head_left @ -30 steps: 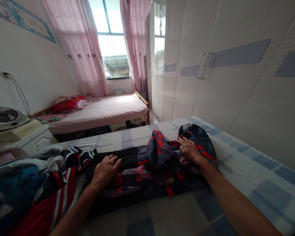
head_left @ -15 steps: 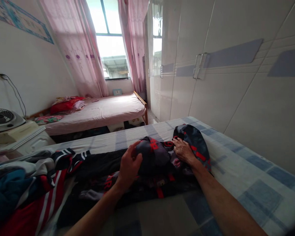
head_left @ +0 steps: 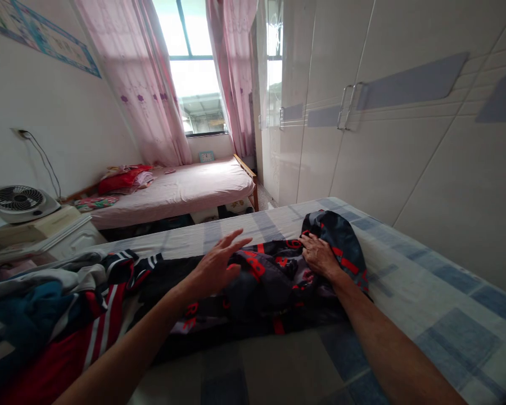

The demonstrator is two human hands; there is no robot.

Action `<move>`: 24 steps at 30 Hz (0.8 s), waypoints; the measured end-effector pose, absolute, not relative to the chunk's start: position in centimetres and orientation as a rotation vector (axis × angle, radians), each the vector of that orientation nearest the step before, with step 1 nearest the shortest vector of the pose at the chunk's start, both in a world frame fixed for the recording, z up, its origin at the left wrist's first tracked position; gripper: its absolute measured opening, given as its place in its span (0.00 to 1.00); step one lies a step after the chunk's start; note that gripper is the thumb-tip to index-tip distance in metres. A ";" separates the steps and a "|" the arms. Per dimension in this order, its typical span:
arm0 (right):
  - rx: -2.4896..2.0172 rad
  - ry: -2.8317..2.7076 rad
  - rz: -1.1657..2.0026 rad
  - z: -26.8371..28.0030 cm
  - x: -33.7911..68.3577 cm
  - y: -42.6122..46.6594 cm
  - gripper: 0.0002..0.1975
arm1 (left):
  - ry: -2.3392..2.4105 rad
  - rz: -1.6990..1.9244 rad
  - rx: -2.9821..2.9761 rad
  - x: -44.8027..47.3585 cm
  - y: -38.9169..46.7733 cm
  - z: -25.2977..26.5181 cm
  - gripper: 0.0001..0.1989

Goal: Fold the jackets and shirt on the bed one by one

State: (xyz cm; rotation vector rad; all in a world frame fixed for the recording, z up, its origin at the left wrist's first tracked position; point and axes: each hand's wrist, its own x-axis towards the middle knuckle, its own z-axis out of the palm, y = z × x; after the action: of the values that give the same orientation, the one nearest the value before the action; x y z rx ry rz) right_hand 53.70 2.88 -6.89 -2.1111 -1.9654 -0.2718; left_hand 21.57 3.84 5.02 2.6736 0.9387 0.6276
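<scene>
A dark hooded jacket [head_left: 257, 292] with red lettering and red patches lies partly folded across the bed. Its rounded hood [head_left: 343, 242] points to the right. Above the jacket's left part, my left hand [head_left: 215, 264] is open, fingers spread and thumb apart, holding nothing. My right hand [head_left: 318, 253] rests on the jacket beside the hood, its fingers stretched out over the cloth. My left forearm hides part of the jacket's lower left side.
A heap of clothes [head_left: 50, 304] lies at the left, touching the jacket's end. The checked bed sheet [head_left: 438, 320] extends right toward the white wardrobe [head_left: 405, 152]. A fan [head_left: 23, 199] stands on a cabinet at left. Behind is a pink-covered bed [head_left: 185, 188].
My left hand has spread its fingers and shifted left. The bunched cloth near it lies flatter, with more red lettering showing. My right hand stays by the hood. The view has shifted slightly.
</scene>
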 end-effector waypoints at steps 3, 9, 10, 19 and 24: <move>-2.092 -1.971 -0.277 -6.9 53.8 2.9 0.24 | 0.826 0.323 2.523 23.6 5.2 4.4 0.22; -2.024 -1.962 -0.242 -7.1 53.9 3.0 0.23 | 1.158 0.477 2.430 20.9 7.5 5.6 0.18; -2.009 -1.951 -0.232 -7.0 53.9 3.0 0.23 | 1.257 0.539 2.416 19.7 8.2 6.0 0.19; -1.569 -1.869 -0.112 -3.7 52.7 1.6 0.18 | 1.509 0.748 2.580 13.5 5.9 2.6 0.21; -1.545 -2.045 -0.050 -2.7 50.9 1.3 0.12 | 0.910 0.515 3.145 14.2 1.7 0.4 0.16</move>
State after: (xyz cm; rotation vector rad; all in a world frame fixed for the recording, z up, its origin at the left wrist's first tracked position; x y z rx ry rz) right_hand 50.89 1.33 -2.75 -1.5448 -2.0455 -0.0505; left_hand 14.17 1.67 0.41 3.1448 0.9098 0.5145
